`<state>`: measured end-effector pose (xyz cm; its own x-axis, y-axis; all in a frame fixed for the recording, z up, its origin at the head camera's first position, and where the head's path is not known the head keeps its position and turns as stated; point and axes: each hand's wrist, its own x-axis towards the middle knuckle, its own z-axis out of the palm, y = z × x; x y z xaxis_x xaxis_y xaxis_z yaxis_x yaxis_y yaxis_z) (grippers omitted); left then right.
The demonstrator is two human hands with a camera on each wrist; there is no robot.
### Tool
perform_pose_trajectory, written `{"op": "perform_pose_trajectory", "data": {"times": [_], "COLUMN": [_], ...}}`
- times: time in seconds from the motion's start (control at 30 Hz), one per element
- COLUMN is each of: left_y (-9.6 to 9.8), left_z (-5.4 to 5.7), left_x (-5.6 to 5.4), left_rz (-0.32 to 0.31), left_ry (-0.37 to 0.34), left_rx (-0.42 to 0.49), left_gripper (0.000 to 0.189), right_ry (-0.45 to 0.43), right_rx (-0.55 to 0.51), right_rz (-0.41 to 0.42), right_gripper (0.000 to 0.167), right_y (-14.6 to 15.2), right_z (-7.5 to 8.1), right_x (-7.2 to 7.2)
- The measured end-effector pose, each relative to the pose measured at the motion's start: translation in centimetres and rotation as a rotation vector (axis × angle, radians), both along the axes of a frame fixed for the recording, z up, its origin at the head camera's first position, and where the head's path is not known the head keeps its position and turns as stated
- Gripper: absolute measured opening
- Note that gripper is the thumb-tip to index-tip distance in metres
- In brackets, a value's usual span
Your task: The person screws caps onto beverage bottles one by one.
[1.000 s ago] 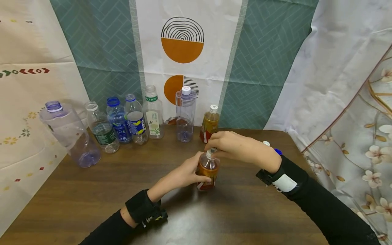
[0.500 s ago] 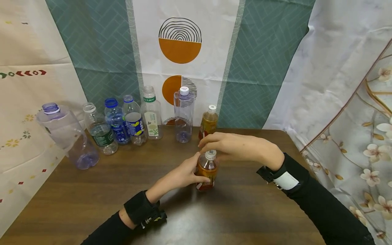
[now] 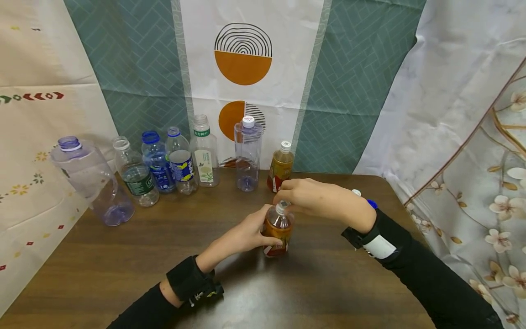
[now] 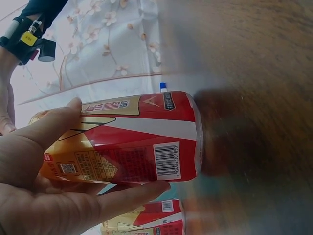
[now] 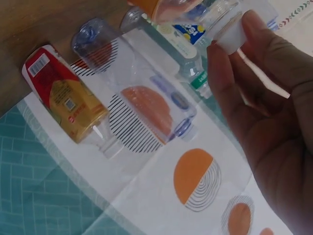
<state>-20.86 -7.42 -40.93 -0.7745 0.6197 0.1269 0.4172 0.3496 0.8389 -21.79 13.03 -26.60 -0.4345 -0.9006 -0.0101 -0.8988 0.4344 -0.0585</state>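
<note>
A bottle with a red and gold label stands upright on the wooden table. My left hand grips its body, thumb across the near side; in the left wrist view the fingers lie along the label. At the top, my right hand pinches the white cap between thumb and fingers. The cap sits at the bottle's mouth; whether it is loose cannot be told. Close behind is a second bottle of the same kind, its white cap on.
At the back stands a clear square bottle with a white cap. Several uncapped bottles, among them a green-labelled one, line the back left, with a large leaning one outermost. A blue cap and a white cap lie beyond my right wrist.
Half a second ago my right fingers were stretched out above the cap. They have come back down and closed around it. My left hand and the bottle have stayed put.
</note>
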Motion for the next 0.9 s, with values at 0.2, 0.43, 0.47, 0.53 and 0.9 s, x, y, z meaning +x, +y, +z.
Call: {"op": "perform_pose_trajectory", "data": {"times": [0.2,0.43,0.47,0.53,0.9], "left_y": [-0.1,0.0,0.0,0.0,0.1], "left_z": [0.0,-0.1,-0.1,0.0,0.0], "left_x": [-0.1,-0.2,-0.2,-0.1,-0.1], "left_rz": [0.0,-0.006,-0.005,-0.004,-0.007], "left_ry": [-0.004,0.0,0.001,-0.002,0.003], "left_rx": [-0.004,-0.004,-0.004,-0.005,-0.01], "left_gripper": [0.074,0.074,0.074,0.075,0.074], "right_ry": [-0.024,-0.015,-0.008,0.0,0.01], "right_rx": [-0.015,-0.043,-0.042,-0.035,-0.017], "right_rz": [-0.055,-0.01,0.009,0.035,0.078], "right_gripper": [0.022,0.028,0.03,0.033,0.037], "right_y": [-0.3,0.0,0.1,0.3,0.7], "right_z": [-0.2,-0.2,-0.2,-0.1,-0.2], "right_x": [0.1,0.4,0.4,0.4,0.0]}}
